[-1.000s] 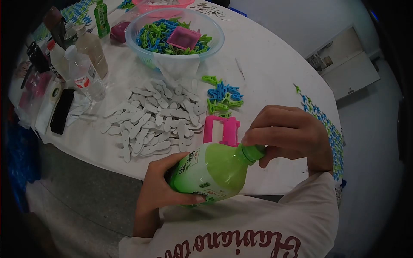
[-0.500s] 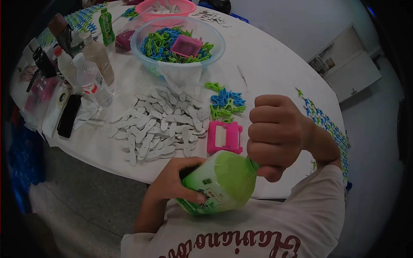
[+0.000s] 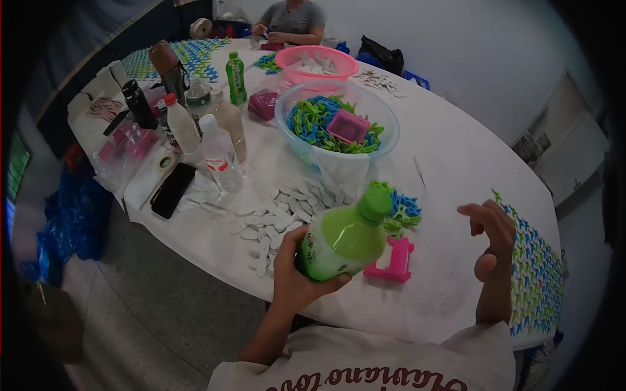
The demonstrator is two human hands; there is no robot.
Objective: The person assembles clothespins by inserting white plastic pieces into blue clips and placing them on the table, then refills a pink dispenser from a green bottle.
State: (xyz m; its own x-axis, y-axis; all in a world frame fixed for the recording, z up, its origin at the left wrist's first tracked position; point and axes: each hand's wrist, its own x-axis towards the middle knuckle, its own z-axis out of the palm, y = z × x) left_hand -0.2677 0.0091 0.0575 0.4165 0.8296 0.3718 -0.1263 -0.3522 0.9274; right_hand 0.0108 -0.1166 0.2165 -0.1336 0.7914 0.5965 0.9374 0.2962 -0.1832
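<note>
Head view: your left hand (image 3: 295, 277) is gripping one green bottle (image 3: 343, 238) at lower centre, cap on, tilted toward upper right. Your right hand (image 3: 493, 242) is hovering open and empty at right, well apart from the bottle. One pink frame (image 3: 393, 262) is lying just beside the bottle on the white table (image 3: 450, 163). Two bowls are sitting up top: one clear bowl (image 3: 336, 127), one pink bowl (image 3: 316, 62).

Single head-worn view, looking forward and down, near over the desk (image 3: 450, 163), far end toward a wall, fisheye edges dark
</note>
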